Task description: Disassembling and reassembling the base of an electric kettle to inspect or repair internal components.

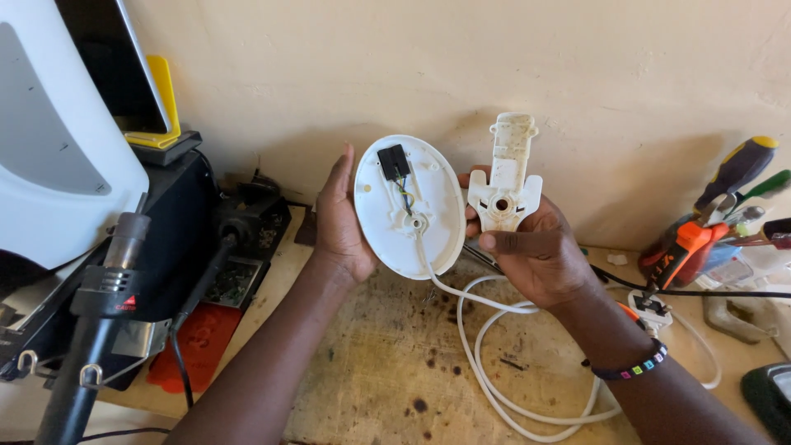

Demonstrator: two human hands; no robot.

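White oval cover (409, 206) is gripped by the left hand (342, 222), touching the white bracket (507, 181) clasped in the right hand (535, 251).

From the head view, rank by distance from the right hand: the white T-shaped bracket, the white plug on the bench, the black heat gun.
1. White T-shaped bracket: held in the right hand.
2. White plug: on the bench, right of the wrist.
3. Black heat gun: far left.

1. A plain cream wall (346, 74) fills the upper half of the frame, scuffed and marked toward the right.
2. A worn wooden workbench (387, 363) spans the lower half, its top stained with dark spots.
3. Even, soft light falls across wall and bench, with a faint shadow on the wall at centre right.
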